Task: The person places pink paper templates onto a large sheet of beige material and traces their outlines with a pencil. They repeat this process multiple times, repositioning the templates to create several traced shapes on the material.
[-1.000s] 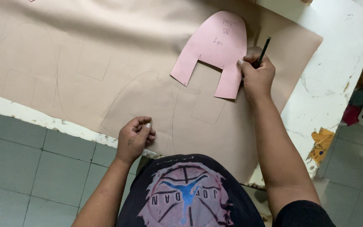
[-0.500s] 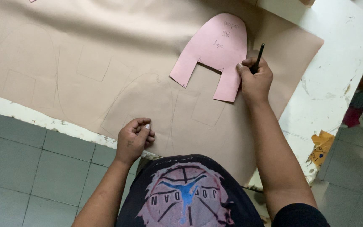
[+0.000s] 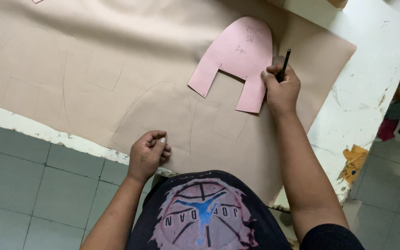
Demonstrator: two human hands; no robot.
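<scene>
A pink card pattern (image 3: 239,58), arch-shaped with two legs, lies on a large tan sheet (image 3: 116,74) spread over a white table (image 3: 371,78). My right hand (image 3: 281,88) grips a black pencil (image 3: 284,62) and rests at the right leg of the pattern, a finger pressing on its edge. My left hand (image 3: 150,153) is curled into a loose fist with nothing in it, resting on the tan sheet near the table's near edge. Faint pencil outlines of the same shape show on the sheet.
The table's worn near edge (image 3: 47,132) runs along grey floor tiles (image 3: 24,185). An orange scrap (image 3: 353,162) hangs off the table's right corner. Dark and red cloth (image 3: 399,122) lies at the far right.
The pink pattern and my right hand with the pencil have shifted slightly up and left on the sheet. My left hand stays curled in the same place.
</scene>
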